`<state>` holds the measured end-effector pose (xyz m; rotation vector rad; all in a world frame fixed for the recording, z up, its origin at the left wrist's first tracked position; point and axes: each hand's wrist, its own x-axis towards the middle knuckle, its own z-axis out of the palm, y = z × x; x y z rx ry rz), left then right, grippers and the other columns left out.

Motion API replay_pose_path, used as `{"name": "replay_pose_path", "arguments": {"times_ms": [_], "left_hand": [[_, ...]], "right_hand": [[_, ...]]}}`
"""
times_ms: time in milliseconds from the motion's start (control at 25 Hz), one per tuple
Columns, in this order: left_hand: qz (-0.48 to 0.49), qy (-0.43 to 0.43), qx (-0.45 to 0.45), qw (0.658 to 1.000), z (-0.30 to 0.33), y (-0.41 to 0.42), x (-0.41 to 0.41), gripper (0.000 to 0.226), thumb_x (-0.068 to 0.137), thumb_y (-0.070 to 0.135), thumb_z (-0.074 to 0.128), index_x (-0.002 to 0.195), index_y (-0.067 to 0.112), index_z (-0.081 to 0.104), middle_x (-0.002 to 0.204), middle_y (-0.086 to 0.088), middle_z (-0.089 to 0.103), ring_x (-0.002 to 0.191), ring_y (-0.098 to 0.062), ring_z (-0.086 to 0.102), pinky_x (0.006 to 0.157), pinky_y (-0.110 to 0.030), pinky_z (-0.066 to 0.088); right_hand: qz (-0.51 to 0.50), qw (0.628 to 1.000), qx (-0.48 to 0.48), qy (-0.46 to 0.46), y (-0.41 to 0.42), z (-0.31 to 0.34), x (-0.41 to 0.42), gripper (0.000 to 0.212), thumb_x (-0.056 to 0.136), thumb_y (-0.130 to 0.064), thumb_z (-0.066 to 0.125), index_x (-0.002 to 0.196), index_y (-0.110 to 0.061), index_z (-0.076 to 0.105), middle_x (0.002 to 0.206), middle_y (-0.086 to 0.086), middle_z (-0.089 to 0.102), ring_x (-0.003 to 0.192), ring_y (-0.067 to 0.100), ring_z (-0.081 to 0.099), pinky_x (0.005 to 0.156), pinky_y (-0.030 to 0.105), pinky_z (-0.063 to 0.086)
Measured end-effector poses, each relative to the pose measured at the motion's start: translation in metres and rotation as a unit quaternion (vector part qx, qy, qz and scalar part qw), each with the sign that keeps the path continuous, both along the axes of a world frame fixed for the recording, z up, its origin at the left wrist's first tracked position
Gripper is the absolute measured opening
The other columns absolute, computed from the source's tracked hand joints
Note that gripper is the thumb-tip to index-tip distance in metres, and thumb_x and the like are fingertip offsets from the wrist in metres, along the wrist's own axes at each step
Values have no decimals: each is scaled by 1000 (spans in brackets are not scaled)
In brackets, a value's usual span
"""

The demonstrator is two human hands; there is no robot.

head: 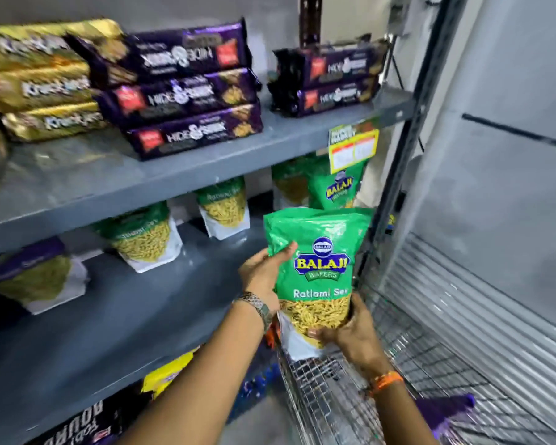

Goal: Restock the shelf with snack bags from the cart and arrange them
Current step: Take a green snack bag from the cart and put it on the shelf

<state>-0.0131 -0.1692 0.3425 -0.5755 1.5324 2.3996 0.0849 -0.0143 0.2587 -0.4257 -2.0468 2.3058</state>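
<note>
I hold a green Balaji Ratlami Sev snack bag [318,268] upright in both hands, at the right end of the middle shelf [126,313] and above the wire cart [350,390]. My left hand [264,277] grips its left edge, fingers on the front. My right hand [350,332] clasps the bag's bottom right corner. Several more green sev bags stand on the middle shelf: one right behind the held bag [334,187], others further left [223,205] [142,239]. A purple-topped bag [29,274] stands at the far left.
The upper shelf [206,162] carries stacked purple Hide & Seek biscuit packs [187,94] [328,78] and gold Krackjack packs [39,85]. A yellow price tag [353,149] hangs from its edge. A purple bag [443,412] lies in the cart. The rack's upright post [398,175] and a grey wall stand right.
</note>
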Motion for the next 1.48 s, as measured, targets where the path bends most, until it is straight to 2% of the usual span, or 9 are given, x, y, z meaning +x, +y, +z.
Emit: {"name": "replay_pose_path", "arguments": {"times_ms": [240, 400, 480, 640, 840, 1000, 1240, 1360, 1480], "left_hand": [[92, 83, 24, 992, 36, -52, -63, 122, 16, 34, 102, 126, 2, 61, 116, -20, 73, 106, -34, 72, 91, -61, 55], [116, 101, 11, 988, 33, -64, -90, 49, 59, 8, 92, 97, 11, 61, 115, -18, 72, 94, -26, 70, 92, -49, 57], [94, 117, 6, 989, 20, -68, -102, 44, 67, 2, 86, 102, 13, 61, 115, -19, 73, 88, -24, 70, 87, -43, 58], [47, 147, -18, 988, 5, -76, -116, 22, 78, 1, 77, 88, 18, 67, 98, -4, 75, 73, -9, 72, 76, -31, 61], [12, 162, -41, 986, 5, -81, -113, 21, 84, -2, 70, 93, 17, 69, 83, 8, 79, 74, -3, 73, 66, -21, 59], [-2, 129, -57, 990, 11, -89, -87, 35, 83, 3, 71, 113, 21, 66, 104, 9, 76, 102, -8, 68, 91, -26, 45], [127, 8, -79, 989, -32, -72, -11, 52, 77, -1, 75, 126, 9, 61, 126, -10, 68, 108, -15, 66, 85, -19, 44], [22, -31, -79, 996, -73, -30, 48, 47, 76, -10, 72, 118, 8, 64, 109, -11, 70, 80, -8, 73, 65, -13, 53], [-120, -93, -120, 981, -123, 22, 98, 39, 70, -9, 78, 99, 14, 67, 103, -10, 72, 87, -19, 69, 87, -26, 55]], "right_hand": [[61, 990, 101, 71, -31, 18, -126, 102, 28, -21, 101, 119, -10, 56, 111, 8, 74, 108, 31, 70, 94, 52, 56], [62, 989, 111, 71, -50, 19, -168, 92, 40, 2, 97, 121, 2, 52, 110, 10, 71, 99, 21, 69, 91, 34, 59], [51, 987, 135, 73, -55, 10, -178, 89, 40, 1, 97, 118, -1, 54, 104, 7, 71, 96, 20, 69, 81, 20, 58], [17, 988, 129, 86, -60, -16, -190, 91, 31, -21, 100, 110, -21, 55, 105, 2, 75, 103, 21, 71, 89, 45, 59], [10, 983, 160, 91, -65, -10, -180, 105, 38, -20, 100, 128, -20, 47, 121, 1, 69, 113, 18, 65, 102, 41, 54], [17, 983, 163, 81, -40, 10, -148, 126, 47, -24, 99, 149, -25, 25, 148, 1, 47, 137, 13, 43, 113, 35, 38], [-115, 986, 102, 61, 61, 26, -19, 64, 83, 11, 68, 137, -15, 45, 130, -3, 61, 122, 6, 60, 106, 41, 48], [-244, 963, 111, 21, 114, 11, 68, 46, 92, 11, 56, 133, -6, 49, 131, 14, 62, 122, 18, 61, 103, 31, 50], [-328, 932, 145, -48, 140, -31, 142, 40, 90, 18, 52, 115, -12, 59, 113, 8, 68, 102, 2, 65, 90, 13, 50]]}}
